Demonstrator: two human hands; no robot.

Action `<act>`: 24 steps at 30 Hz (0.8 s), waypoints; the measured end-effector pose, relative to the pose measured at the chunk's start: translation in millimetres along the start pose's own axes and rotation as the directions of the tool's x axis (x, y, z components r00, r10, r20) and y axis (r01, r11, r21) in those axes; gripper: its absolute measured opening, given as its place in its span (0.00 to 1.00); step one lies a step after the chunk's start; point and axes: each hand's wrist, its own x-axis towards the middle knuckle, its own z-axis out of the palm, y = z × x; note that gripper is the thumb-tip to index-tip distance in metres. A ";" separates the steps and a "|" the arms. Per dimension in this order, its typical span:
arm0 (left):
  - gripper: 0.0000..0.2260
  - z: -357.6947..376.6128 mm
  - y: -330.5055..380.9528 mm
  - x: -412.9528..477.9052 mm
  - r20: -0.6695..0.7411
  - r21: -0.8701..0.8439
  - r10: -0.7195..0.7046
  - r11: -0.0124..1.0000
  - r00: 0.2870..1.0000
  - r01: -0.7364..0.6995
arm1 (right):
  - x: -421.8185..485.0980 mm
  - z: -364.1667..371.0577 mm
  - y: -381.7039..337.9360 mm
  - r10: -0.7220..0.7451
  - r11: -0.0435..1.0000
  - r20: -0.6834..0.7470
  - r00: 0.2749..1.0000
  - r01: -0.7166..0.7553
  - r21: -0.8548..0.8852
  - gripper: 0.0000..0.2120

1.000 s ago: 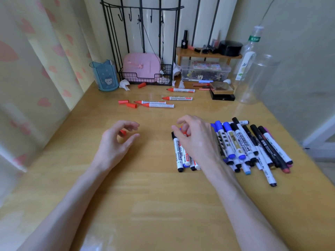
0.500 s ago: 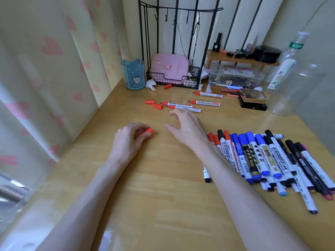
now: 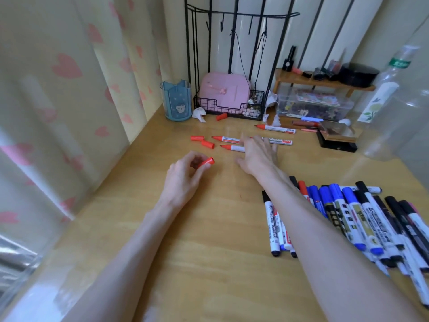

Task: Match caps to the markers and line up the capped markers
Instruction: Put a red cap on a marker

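My left hand [image 3: 185, 176] pinches a red cap [image 3: 205, 162] between thumb and fingers just above the wooden table [image 3: 209, 228]. My right hand [image 3: 257, 154] is stretched forward with open fingers over uncapped red markers [image 3: 228, 148] lying mid-table. Another uncapped red marker [image 3: 276, 129] lies farther back. Two loose red caps [image 3: 202, 141] sit left of those markers, and a third red cap [image 3: 221, 116] lies by the wire rack. A row of capped markers [image 3: 352, 212] in black, red and blue lies at the right, partly under my right forearm.
A blue pen cup [image 3: 177, 103], a black wire rack [image 3: 232, 108] with a pink case, a clear storage box [image 3: 313, 105], a small black box [image 3: 337, 141] and clear plastic bottles [image 3: 394, 112] crowd the back and right. A curtain hangs along the left edge.
My right hand has left the marker row and reached forward to the uncapped red markers. My left hand lifted slightly, the red cap now sticking out of its fingers. The camera swung left and closer.
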 end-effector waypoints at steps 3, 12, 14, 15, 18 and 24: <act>0.04 -2.0 -0.8 0.6 -0.017 -0.028 0.005 1.000 1.000 -0.006 | 2.9 0.1 -0.6 0.018 1.000 -0.014 1.000 -0.019 -0.024 0.23; 0.07 -3.6 2.6 -4.6 0.023 -0.138 -0.014 0.990 1.000 0.017 | -3.2 1.3 3.9 0.003 1.000 -0.011 1.000 -0.003 0.018 0.09; 0.05 -6.4 2.7 -8.6 0.037 -0.134 -0.019 0.991 0.999 0.023 | -7.4 -1.4 3.1 -0.023 0.999 0.000 1.000 0.023 0.038 0.08; 0.04 -8.2 2.6 -11.0 0.043 -0.120 -0.016 0.993 0.999 0.021 | -10.4 -3.7 2.9 -0.041 0.998 -0.014 0.999 0.041 0.045 0.08; 0.06 -13.8 5.3 -18.7 0.047 -0.115 -0.017 0.993 0.999 0.023 | -28.0 -15.9 8.0 -0.097 0.992 -0.084 0.992 0.104 0.078 0.12; 0.04 -15.9 24.5 -35.3 0.150 -0.212 -0.014 0.976 0.989 0.046 | -87.2 -29.4 31.6 -0.214 0.966 -0.203 0.956 0.238 0.100 0.16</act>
